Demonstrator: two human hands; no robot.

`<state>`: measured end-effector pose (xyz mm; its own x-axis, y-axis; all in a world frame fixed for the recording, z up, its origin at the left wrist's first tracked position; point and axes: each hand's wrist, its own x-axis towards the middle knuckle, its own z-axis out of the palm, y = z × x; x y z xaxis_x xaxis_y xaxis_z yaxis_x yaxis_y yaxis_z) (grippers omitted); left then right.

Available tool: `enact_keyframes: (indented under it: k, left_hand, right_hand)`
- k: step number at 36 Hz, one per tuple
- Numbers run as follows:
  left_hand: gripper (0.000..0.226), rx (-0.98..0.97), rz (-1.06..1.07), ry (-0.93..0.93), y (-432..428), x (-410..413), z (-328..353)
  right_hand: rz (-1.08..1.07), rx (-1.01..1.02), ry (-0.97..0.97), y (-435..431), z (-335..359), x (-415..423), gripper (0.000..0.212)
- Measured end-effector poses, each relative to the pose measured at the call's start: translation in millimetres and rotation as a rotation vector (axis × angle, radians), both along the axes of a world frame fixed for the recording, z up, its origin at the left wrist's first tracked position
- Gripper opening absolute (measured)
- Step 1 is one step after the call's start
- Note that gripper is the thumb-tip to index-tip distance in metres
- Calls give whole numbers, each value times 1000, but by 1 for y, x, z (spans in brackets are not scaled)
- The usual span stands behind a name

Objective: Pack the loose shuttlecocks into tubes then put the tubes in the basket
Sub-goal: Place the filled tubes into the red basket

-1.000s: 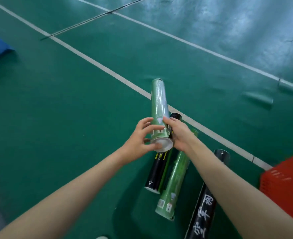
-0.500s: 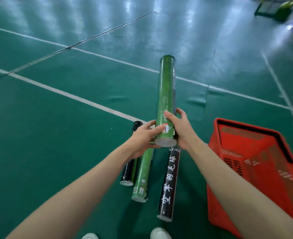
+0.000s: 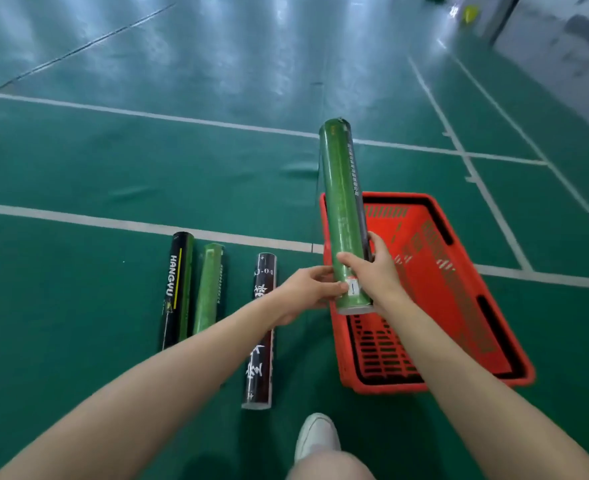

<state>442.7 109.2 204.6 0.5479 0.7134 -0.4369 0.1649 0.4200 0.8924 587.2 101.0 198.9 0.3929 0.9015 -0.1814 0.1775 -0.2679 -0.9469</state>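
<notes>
Long green cardboard tube [image 3: 341, 209] is clasped by left grip [image 3: 308, 289] and right grip [image 3: 378, 271] near red plastic basket [image 3: 459, 282]. Gets lowered in next, probably.

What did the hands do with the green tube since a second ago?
The left hand and right hand carried the green tube rightward, from above the lying tubes to over the red basket, at its left edge. Both kept their grip near its lower end. The HANGWU tube, the lying green tube and the black tube stayed on the floor.
</notes>
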Motion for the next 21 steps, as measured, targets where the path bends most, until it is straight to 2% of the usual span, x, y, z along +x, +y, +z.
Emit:
enact_keyframes:
  k: [2,4,8,11,13,15,21]
  left_hand:
    - [46,7,-19,39,-4,10,-14]
    - [38,55,-23,106,-10,16,-31]
    - [16,322,189,322,-17,21,-66]
    - [26,403,325,491,-14,12,-100]
    - [40,318,343,661,-11,3,-127]
    - [54,145,332,806,-12,-8,-152]
    - [85,-81,265,1009,-23,-44,-214]
  right_hand:
    - [-14,-25,-12,-9,-9,12,61]
    - [-37,-72,3,-18,-21,20,68]
    - [-76,-171,15,-41,-50,34,86]
    - [-94,-240,20,-52,-67,45,84]
    - [-97,-275,1,-56,-78,51,83]
    - [-90,-309,-19,-58,-88,56,84]
    - [-39,-363,-40,-51,-112,65,81]
